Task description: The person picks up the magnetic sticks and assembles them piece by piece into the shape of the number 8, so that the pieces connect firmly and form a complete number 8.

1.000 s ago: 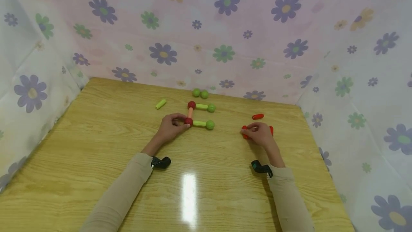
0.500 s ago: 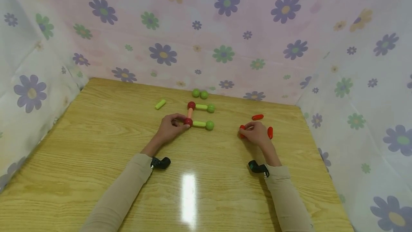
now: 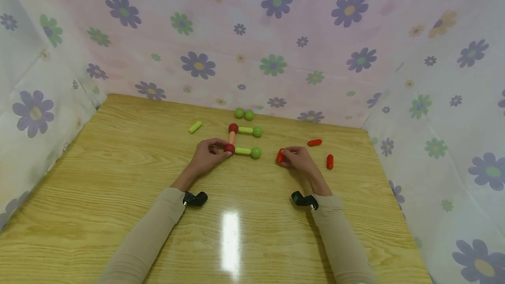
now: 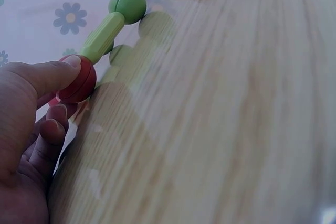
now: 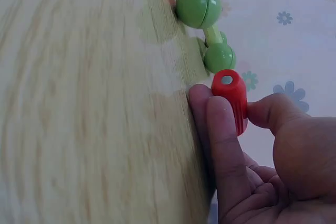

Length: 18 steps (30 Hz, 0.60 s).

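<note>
A joined frame of balls and rods lies on the table: two dark red balls linked by an orange rod (image 3: 232, 138), each with a yellow-green rod (image 3: 243, 151) running right to a green ball (image 3: 256, 152). My left hand (image 3: 207, 157) pinches the nearer red ball (image 4: 79, 81) between thumb and fingers. To the right of the frame, my right hand (image 3: 300, 159) pinches a short red rod (image 5: 231, 95) between thumb and fingertips. A round silvery spot shows in the rod's end in the right wrist view. The green balls appear just beyond it there.
Two loose green balls (image 3: 244, 114) sit at the table's back edge. A loose yellow-green rod (image 3: 195, 127) lies at the back left. Two more red rods lie right of my right hand, one red rod (image 3: 314, 142) farther back. Flowered cloth (image 3: 276, 56) surrounds the wooden table (image 3: 189, 240).
My right hand has carried the red rod leftward, closer to the frame, leaving the other two red rods behind. The left hand keeps its hold on the nearer red ball.
</note>
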### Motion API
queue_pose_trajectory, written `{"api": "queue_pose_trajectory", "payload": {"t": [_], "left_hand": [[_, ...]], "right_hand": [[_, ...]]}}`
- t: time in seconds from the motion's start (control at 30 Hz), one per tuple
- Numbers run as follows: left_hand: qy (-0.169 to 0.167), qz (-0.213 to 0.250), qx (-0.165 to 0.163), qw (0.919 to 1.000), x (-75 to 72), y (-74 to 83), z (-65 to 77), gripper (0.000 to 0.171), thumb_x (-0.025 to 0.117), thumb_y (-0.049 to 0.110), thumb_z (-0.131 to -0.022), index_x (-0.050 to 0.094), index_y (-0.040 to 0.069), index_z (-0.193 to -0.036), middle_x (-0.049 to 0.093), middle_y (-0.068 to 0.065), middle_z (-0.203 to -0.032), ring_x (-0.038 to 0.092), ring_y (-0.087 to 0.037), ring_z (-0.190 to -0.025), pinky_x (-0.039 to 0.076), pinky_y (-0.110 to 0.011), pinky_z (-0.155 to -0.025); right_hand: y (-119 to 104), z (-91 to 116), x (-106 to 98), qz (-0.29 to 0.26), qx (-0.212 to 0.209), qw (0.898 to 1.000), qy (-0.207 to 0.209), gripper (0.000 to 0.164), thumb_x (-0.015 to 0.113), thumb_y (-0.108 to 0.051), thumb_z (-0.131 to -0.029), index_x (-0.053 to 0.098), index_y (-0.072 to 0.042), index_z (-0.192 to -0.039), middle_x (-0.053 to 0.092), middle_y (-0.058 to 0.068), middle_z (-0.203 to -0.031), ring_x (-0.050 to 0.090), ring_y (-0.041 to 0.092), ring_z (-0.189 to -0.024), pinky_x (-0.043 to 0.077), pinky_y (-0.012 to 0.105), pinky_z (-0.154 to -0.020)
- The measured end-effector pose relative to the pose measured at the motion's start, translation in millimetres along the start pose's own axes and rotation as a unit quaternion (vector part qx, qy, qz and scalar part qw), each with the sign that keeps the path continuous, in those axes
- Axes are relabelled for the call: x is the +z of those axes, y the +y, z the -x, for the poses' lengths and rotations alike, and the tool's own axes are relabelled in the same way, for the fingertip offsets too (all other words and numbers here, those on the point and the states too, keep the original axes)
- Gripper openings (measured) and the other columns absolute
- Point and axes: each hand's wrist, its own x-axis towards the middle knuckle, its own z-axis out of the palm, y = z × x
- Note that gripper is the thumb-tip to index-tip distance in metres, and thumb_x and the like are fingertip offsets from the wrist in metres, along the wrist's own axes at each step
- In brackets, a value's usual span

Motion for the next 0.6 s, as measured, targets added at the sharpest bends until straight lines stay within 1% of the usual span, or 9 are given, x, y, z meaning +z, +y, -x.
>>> {"api": "queue_pose_trajectory", "payload": {"t": [0.07, 0.1, 0.2, 0.33, 0.4, 0.5, 0.6], "left_hand": [[-0.004, 0.000, 0.000, 1.0000, -1.6, 8.6, 2.5, 0.034, 0.076, 0.010, -0.093, 0.068, -0.005, -0.122, 0.069, -0.025, -0.114, 0.057, -0.024, -0.073, 0.045, -0.024, -0.063], [-0.005, -0.001, 0.001, 1.0000, -2.6, 13.3, 3.9, 0.033, 0.075, 0.009, -0.093, 0.068, -0.006, -0.122, 0.069, -0.026, -0.113, 0.057, -0.025, -0.073, 0.045, -0.024, -0.063], [-0.003, -0.001, 0.004, 1.0000, -4.5, 27.6, 9.0, 0.032, 0.075, 0.007, -0.093, 0.068, -0.008, -0.121, 0.069, -0.026, -0.113, 0.057, -0.025, -0.074, 0.045, -0.024, -0.064], [-0.002, 0.001, 0.007, 1.0000, -4.1, 34.7, 11.2, 0.032, 0.075, 0.007, -0.092, 0.068, -0.008, -0.120, 0.069, -0.026, -0.113, 0.057, -0.026, -0.075, 0.046, -0.024, -0.065], [-0.002, 0.003, 0.009, 1.0000, -3.1, 34.7, 11.3, 0.032, 0.075, 0.007, -0.092, 0.068, -0.008, -0.120, 0.069, -0.026, -0.113, 0.058, -0.026, -0.075, 0.046, -0.024, -0.065], [-0.001, 0.003, 0.008, 1.0000, -3.2, 33.0, 11.1, 0.031, 0.075, 0.006, -0.092, 0.068, -0.007, -0.120, 0.069, -0.026, -0.112, 0.058, -0.028, -0.075, 0.046, -0.023, -0.064], [0.002, 0.004, 0.013, 0.9999, -2.0, 14.1, 5.1, 0.033, 0.077, 0.012, -0.092, 0.070, -0.003, -0.120, 0.070, -0.023, -0.112, 0.058, -0.026, -0.074, 0.046, -0.024, -0.064]], "right_hand": [[-0.9, -2.8, 4.8, -0.021, 0.005, 1.000, 0.002, 0.037, 0.053, -0.015, -0.107, 0.059, 0.014, -0.129, 0.068, 0.007, -0.094, 0.070, 0.005, -0.076, 0.059, 0.022, -0.074], [-1.5, -4.2, 7.1, -0.026, 0.005, 1.000, 0.003, 0.037, 0.052, -0.015, -0.107, 0.058, 0.014, -0.129, 0.068, 0.007, -0.096, 0.070, 0.004, -0.077, 0.059, 0.022, -0.075], [-3.1, -6.7, 12.8, -0.039, 0.007, 0.999, 0.005, 0.041, 0.054, -0.017, -0.107, 0.055, 0.013, -0.135, 0.067, 0.014, -0.108, 0.069, 0.004, -0.082, 0.058, 0.022, -0.078], [-3.6, -11.3, 17.8, -0.064, 0.011, 0.998, 0.014, 0.049, 0.056, -0.020, -0.107, 0.050, 0.012, -0.142, 0.061, 0.026, -0.130, 0.068, 0.004, -0.089, 0.057, 0.021, -0.083], [-5.0, -12.7, 20.5, -0.081, 0.018, 0.996, 0.023, 0.049, 0.058, -0.020, -0.106, 0.050, 0.012, -0.142, 0.059, 0.027, -0.134, 0.068, 0.003, -0.089, 0.056, 0.020, -0.084], [-8.2, -14.4, 25.7, -0.097, 0.018, 0.995, 0.032, 0.048, 0.059, -0.020, -0.105, 0.053, 0.012, -0.140, 0.064, 0.022, -0.126, 0.069, 0.001, -0.086, 0.056, 0.019, -0.083], [-12.7, -17.9, 33.5, -0.114, 0.018, 0.992, 0.044, 0.045, 0.059, -0.019, -0.105, 0.056, 0.011, -0.138, 0.066, 0.019, -0.122, 0.068, -0.001, -0.082, 0.056, 0.016, -0.080]]}}
